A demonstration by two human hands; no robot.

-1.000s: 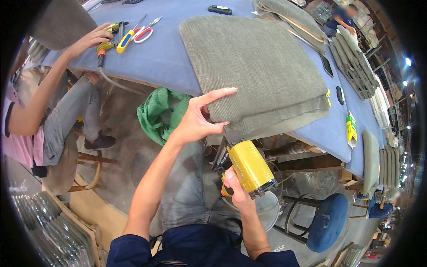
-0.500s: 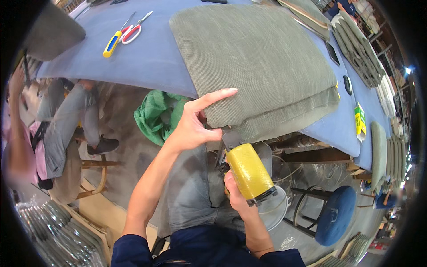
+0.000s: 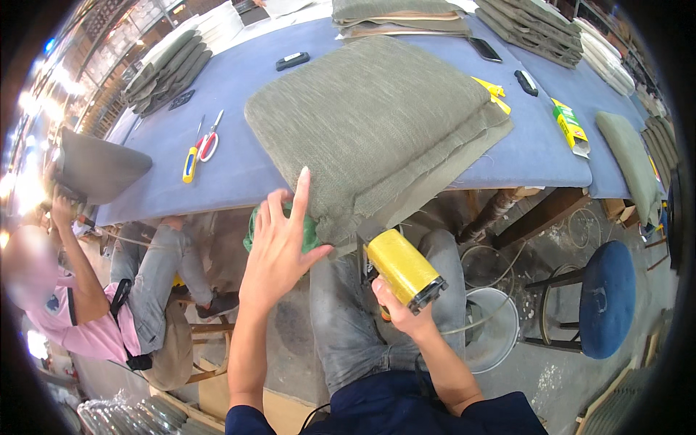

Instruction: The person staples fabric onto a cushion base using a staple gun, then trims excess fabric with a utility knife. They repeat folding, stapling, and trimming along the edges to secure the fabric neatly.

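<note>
A grey-green fabric-covered seat cushion lies on the blue-covered table, its near corner jutting past the edge. Loose fabric hangs in folds along its near right side. My left hand is open beside that corner, fingers spread and the index fingertip at the fabric; whether it touches I cannot tell. In my right hand is a yellow staple gun, gripped by its handle, its nose just below the cushion's near edge. A hose runs from it to the right.
On the blue table lie scissors, a yellow-handled screwdriver, a phone and a yellow-green box. Fabric covers stand stacked behind. A blue stool and white bucket are at right; a co-worker sits at left.
My left hand has opened from its hold at the cushion's corner and drawn slightly back. The staple gun has come a little away from the fabric. My view has tilted up.
</note>
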